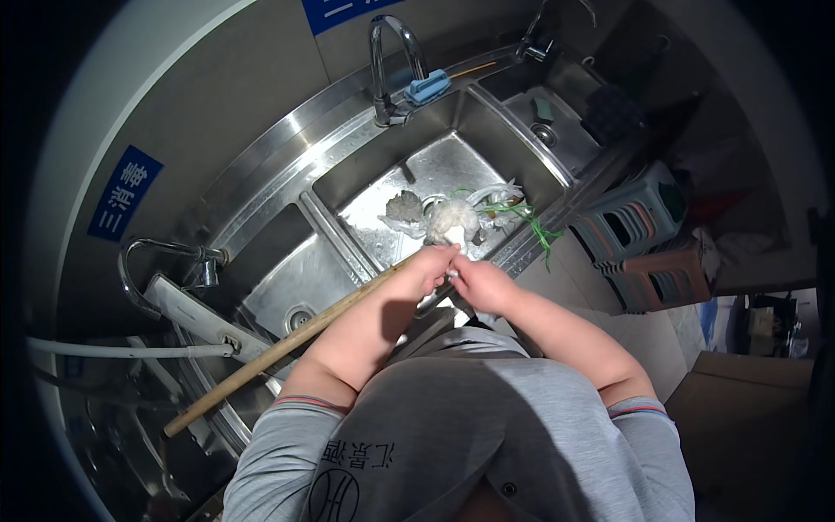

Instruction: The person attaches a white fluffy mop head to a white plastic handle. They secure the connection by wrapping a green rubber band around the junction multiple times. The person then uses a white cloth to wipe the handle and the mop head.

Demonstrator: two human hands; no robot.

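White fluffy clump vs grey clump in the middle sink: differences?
Size: the white fluffy clump looks larger than the grey clump.
Colour: the white one is pale, the grey one darker.
Position: the grey one lies to the left of the white one.
Shared: both are in the middle sink.

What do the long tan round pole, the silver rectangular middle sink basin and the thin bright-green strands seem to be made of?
Long tan round pole: probably wood, fairly matte; warm brown tone.
Silver rectangular middle sink basin: likely stainless steel, satin sheen; soft reflections on grey metal.
Thin bright-green strands: perhaps plastic; vivid colour, finish unclear.
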